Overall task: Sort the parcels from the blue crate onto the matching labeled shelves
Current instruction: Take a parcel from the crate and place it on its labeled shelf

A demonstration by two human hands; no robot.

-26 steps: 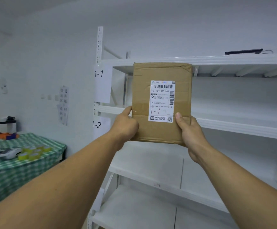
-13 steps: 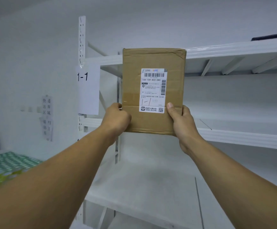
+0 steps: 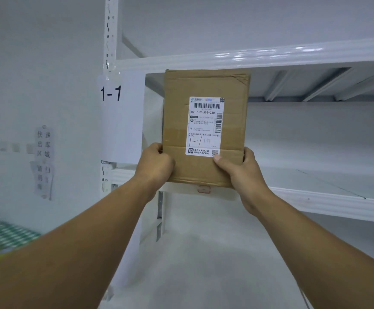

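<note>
Flat cardboard parcel, judged light and stiff, is clamped at its lower corners by left hand and right hand, beside the 1-1 sign.

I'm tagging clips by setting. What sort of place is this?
Probably a parcel sorting or storage room: white metal shelving with a paper sign reading 1-1, and a cardboard parcel bearing a barcoded shipping label.
</note>
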